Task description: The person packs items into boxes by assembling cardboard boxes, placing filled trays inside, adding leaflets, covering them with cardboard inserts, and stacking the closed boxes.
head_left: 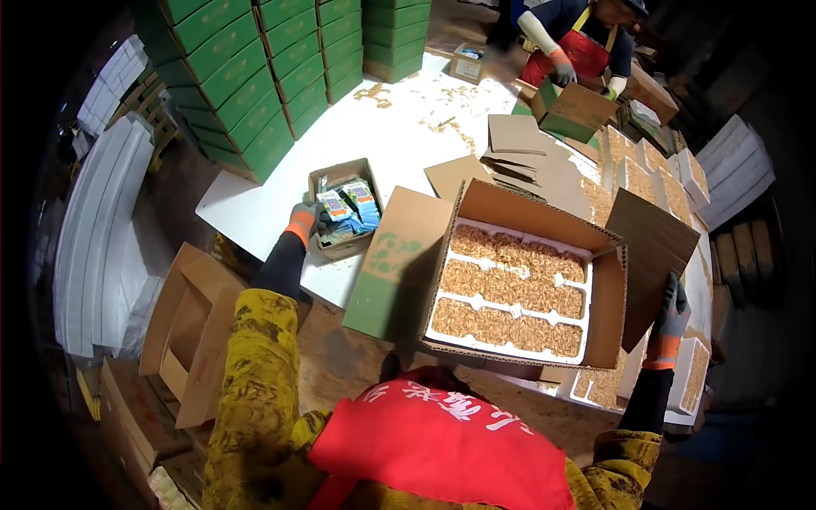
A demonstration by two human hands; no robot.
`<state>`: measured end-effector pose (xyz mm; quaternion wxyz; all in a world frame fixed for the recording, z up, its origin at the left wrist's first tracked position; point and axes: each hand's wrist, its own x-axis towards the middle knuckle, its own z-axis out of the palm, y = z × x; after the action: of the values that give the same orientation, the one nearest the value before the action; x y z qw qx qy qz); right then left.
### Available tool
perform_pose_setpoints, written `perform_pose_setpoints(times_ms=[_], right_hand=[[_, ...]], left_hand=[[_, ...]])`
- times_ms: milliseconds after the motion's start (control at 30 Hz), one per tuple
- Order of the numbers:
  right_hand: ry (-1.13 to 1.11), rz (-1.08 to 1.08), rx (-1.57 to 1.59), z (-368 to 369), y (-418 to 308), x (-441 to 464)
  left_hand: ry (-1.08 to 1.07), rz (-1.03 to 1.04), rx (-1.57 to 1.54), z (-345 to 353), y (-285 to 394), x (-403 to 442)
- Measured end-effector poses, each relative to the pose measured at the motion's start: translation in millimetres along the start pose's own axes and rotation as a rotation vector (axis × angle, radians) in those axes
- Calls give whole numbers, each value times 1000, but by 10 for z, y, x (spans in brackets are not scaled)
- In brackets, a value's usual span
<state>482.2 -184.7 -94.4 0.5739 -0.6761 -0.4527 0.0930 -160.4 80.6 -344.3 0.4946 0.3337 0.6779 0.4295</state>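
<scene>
Mouth-up carton [609, 310], long axis crosswise between hands.
Left hand [311, 223] reaches packet box [349, 248], grip unclear; right hand [671, 310] grasps cardboard panel [650, 255].

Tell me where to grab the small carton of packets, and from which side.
Grip the small carton by its left wall, coming from the left, where the left hand is: that upright wall seems easiest, as the green panel crowds the opposite side.

Brown corrugated cardboard box [609, 293], matt green printed cartons [229, 85], smooth white tabletop [289, 204], red cloth apron [442, 438]
</scene>
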Motion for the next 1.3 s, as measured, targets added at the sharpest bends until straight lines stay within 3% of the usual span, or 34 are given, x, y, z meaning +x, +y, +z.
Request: perform_pose_setpoints(times_ms=[133,200,267,333,367,400,467,600,667,733,767,867,933,1000,1067,1200,1300], right_hand=[[-2,-5,-76,-36,42,41],[-1,-11,-98,-45,48,28],[12,20,-91,-28,20,-23],[74,62,-51,-1,-30,-48],[51,48,-42,-19,-28,-40],[24,36,-34,-32,-15,-40],[57,34,-20,7,-32,-41],[47,70,47,2,-1,-24],[40,63,75,2,-11,-36],[55,56,30,-42,123,-19],[34,37,37,-81,161,0],[40,10,30,-128,293,8],[30,-6,-47,-115,180,-10],[23,18,-73,-84,101,-14],[10,24,-59,-109,96,-26],[52,17,-46,-46,58,-47],[27,2,-76,-34,2,-62]], left_hand=[[32,-290,-151,225,82,56],[112,227,516,250,-205,290],[225,345,666,354,-238,188],[226,310,673,412,-296,225],[363,450,631,486,-326,182],[362,496,683,478,-206,45],[301,195,723,516,135,-2],[2,272,1116,444,111,443],[-192,440,1499,454,125,596],[-249,666,1583,424,93,551],[-97,1087,1282,387,-389,1064],[98,488,1170,354,-160,761],[267,272,986,395,269,219],[193,266,868,340,539,-163],[339,308,840,282,262,139],[188,264,757,180,353,-27],[239,276,720,152,276,-33]])
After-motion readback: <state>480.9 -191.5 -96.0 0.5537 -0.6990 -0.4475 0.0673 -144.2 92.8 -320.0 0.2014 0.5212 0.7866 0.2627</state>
